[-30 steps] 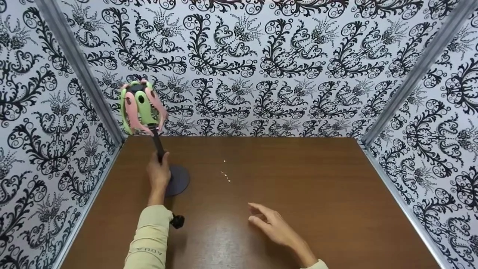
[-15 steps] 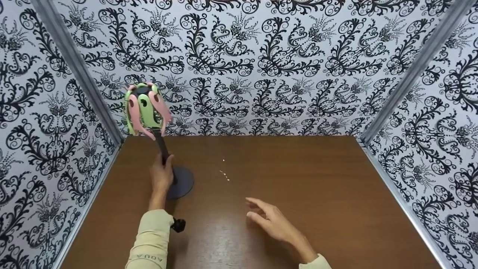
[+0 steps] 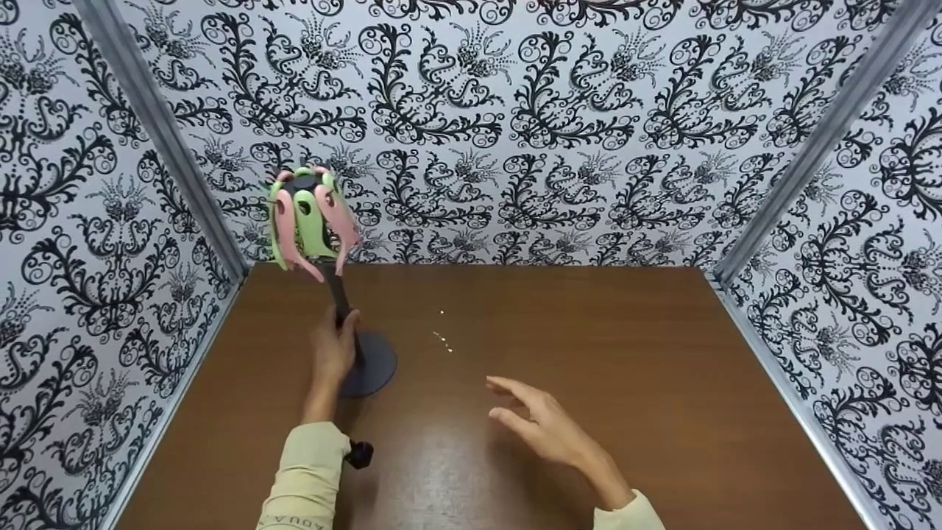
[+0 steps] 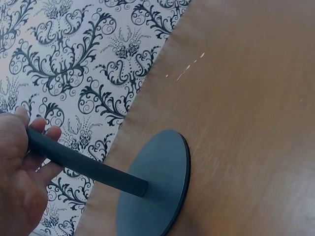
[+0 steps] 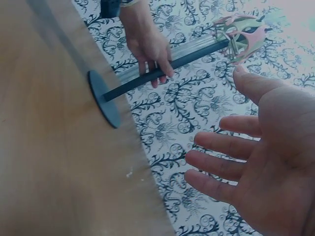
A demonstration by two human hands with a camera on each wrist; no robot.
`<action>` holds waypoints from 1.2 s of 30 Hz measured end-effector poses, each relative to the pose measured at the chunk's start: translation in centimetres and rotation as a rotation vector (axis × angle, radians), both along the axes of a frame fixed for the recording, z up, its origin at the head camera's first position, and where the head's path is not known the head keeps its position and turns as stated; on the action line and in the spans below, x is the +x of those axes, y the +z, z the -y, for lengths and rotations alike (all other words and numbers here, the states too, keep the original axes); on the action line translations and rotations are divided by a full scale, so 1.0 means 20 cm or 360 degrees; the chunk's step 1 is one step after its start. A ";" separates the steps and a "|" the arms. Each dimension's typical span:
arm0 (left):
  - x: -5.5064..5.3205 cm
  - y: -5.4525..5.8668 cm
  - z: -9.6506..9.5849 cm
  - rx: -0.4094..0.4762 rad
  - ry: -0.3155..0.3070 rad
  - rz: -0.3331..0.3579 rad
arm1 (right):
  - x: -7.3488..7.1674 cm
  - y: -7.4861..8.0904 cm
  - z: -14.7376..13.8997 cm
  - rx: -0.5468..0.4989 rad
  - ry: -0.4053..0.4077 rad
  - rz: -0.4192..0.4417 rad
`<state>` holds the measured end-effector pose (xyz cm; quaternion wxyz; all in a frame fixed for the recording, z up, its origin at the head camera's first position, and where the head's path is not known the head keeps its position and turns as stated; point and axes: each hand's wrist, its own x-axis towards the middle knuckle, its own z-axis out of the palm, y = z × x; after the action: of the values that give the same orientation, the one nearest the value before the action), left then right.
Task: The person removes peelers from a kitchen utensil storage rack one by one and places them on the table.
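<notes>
A dark stand with a slim pole (image 4: 88, 164) and a round flat base (image 3: 377, 364) is at the left of the table. Pink and green curved pieces with holes (image 3: 315, 221) hang around its top. My left hand (image 3: 335, 350) grips the pole about midway, the fingers around it; the left wrist view shows the hand (image 4: 19, 167) on the pole above the base (image 4: 157, 182). Whether the base touches the table everywhere, I cannot tell. My right hand (image 3: 544, 423) is held over the table, fingers extended and thumb apart, holding nothing. It is clear of the stand.
The brown wooden table (image 3: 589, 331) carries several small pale marks (image 3: 445, 340) near its middle. Patterned black-and-white walls (image 3: 471, 132) enclose it at the back and sides, with grey metal posts (image 3: 824, 140) in the corners.
My left hand and the stand have moved to the right and slightly nearer to me. The right hand has risen a little in the head view, its fingers still extended.
</notes>
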<state>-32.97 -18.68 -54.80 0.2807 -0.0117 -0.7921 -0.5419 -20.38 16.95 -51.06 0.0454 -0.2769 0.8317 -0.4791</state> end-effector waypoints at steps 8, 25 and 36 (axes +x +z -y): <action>0.06 0.01 -0.05 0.0042 -0.0067 0.0021 | -0.01 0.08 -0.03 -0.0019 -0.0017 -0.0098; 0.14 -0.04 -0.12 -0.0104 -0.0135 -0.0201 | -0.01 0.20 -0.08 -0.0018 -0.0021 -0.0267; 0.17 -0.06 -0.18 -0.0095 -0.0258 -0.0389 | 0.01 0.30 -0.10 -0.0037 0.0002 -0.0318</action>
<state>-29.65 -15.09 -56.01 0.3299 -0.1498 -0.7642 -0.5336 -20.22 19.03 -45.09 -0.0406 -0.3243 0.8263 -0.4586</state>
